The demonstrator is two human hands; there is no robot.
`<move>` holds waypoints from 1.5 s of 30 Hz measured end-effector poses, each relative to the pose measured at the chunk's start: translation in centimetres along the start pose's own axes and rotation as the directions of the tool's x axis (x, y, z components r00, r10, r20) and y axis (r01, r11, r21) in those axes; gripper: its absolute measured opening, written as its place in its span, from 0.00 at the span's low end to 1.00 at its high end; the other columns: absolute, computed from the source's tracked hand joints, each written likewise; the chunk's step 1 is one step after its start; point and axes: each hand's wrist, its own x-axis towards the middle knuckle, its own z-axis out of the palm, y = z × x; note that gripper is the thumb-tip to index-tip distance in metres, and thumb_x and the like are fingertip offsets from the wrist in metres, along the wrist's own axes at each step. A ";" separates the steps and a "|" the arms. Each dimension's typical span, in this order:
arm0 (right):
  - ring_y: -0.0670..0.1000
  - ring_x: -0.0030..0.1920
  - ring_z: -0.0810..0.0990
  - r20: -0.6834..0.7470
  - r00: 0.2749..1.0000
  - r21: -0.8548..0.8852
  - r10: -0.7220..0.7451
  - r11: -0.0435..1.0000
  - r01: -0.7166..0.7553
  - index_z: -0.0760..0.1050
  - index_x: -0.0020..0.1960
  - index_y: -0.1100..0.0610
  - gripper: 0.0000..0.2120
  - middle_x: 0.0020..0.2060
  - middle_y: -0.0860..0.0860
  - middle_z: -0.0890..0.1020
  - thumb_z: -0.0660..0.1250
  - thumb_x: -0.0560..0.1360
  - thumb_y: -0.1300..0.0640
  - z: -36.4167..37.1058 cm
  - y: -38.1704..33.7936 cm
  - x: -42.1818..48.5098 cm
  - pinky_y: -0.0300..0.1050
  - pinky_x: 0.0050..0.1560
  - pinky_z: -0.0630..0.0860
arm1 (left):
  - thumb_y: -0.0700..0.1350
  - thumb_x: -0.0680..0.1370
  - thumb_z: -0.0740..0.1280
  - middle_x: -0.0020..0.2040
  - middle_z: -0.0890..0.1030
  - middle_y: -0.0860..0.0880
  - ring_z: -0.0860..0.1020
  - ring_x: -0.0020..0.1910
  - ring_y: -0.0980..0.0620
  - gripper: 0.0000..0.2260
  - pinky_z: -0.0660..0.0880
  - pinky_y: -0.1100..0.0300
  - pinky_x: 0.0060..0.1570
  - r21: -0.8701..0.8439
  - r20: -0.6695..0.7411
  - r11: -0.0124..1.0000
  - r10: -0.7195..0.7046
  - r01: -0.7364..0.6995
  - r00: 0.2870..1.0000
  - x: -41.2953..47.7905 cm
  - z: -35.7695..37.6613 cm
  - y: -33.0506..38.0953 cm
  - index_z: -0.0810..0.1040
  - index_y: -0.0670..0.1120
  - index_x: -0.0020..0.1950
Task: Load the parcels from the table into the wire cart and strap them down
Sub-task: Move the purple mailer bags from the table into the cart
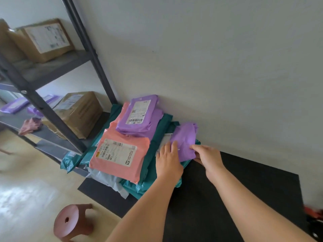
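**Both hands at the small purple parcel**

Nearest you, low left: a brown plastic stool [73, 221] on the pale floor. The black table [265, 179] runs from near centre to far right, up against the wall. Your forearms cross it toward its far left end.

Left hand [168, 160]: fingers straight, laid flat at the left edge of the small purple parcel [185, 138]; nothing gripped. Right hand [208, 157]: thumb on top of that parcel's near right corner, fingers tucked beneath, so a pinch hold. The parcel lies at the far side of the table on top of the teal parcels [157, 136], close to the wall.

Just left of it is the main stack. The pink parcel [120, 155], label up, is nearest. The labelled purple parcel [141, 116] lies behind it, overlapping its far edge. Both rest on teal ones. A pale grey parcel [106, 180] pokes out underneath at near left.

Farther left: a dark metal shelf rack [40, 103], with the lower cardboard box [78, 112] on one shelf and the upper cardboard box [45, 39] above. The white wall [209, 67] stands behind all.
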 end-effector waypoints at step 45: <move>0.46 0.46 0.78 -0.569 0.820 -0.179 -0.063 0.983 -0.049 0.68 0.69 0.55 0.28 0.51 0.49 0.78 0.70 0.75 0.45 -20.6 16.2 -32.9 0.40 0.39 0.76 | 0.43 0.81 0.65 0.54 0.80 0.48 0.81 0.44 0.51 0.12 0.77 0.58 0.25 -0.812 0.529 0.400 0.199 0.424 0.825 -31.1 2.7 8.3 0.70 0.50 0.64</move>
